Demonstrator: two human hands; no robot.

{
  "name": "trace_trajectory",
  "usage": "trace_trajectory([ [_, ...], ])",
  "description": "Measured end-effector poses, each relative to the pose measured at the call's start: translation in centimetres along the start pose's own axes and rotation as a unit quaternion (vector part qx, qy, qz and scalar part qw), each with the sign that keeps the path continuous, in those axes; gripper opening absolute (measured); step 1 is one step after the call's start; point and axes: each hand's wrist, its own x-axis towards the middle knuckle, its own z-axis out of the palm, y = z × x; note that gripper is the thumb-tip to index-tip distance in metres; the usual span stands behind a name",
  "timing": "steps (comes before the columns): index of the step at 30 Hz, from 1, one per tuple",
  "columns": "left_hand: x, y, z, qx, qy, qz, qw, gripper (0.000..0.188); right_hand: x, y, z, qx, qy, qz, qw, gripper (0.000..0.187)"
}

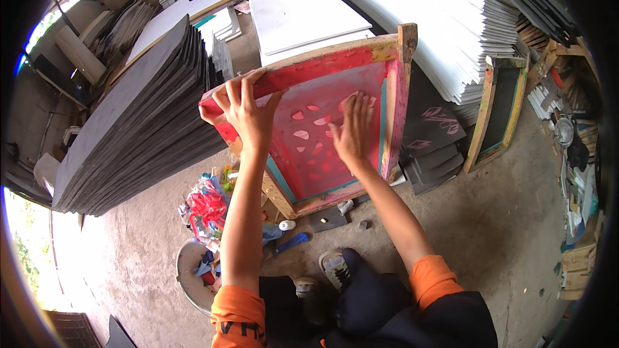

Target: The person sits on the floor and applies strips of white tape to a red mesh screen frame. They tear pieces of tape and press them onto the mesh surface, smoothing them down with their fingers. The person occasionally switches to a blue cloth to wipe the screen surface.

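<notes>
A wooden silk-screen frame stands tilted in front of me, its mesh stained red and marked with pale leaf-like shapes. Teal strips run along the inner edges of the wood. My left hand grips the frame's upper left edge, fingers hooked over the top and thumb on the near side. Against the right part of the mesh lies my right hand, its fingers stretched out. A reddish patch shows at those fingertips; I cannot tell whether it is a rag or stain.
Dark sheets are stacked at left, white sheets at the back right. A second screen frame leans at right. On the floor are a bucket of scraps, crumpled red plastic, a white bottle and a blue tool.
</notes>
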Motion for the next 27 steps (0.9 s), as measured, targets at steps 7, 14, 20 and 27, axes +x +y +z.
trace_trajectory([
  [7,0.3,-0.5,0.2,-0.068,0.003,0.017,0.998,0.047,0.8,0.0,1.1,-0.084,-0.051,-0.108,0.989,0.086],
  [14,0.3,-0.1,0.1,-0.041,0.009,0.022,0.999,0.048,0.3,-0.5,1.0,-0.036,-0.02,-0.016,0.999,0.089],
  [20,0.1,0.4,-0.1,-0.029,0.008,0.015,0.999,0.047,-1.1,2.1,0.9,-0.056,-0.067,-0.024,0.996,0.082],
  [27,0.2,-0.1,0.6,-0.046,0.014,0.02,0.999,0.048,-0.2,-2.7,2.8,0.076,-0.025,0.061,0.995,0.083],
])
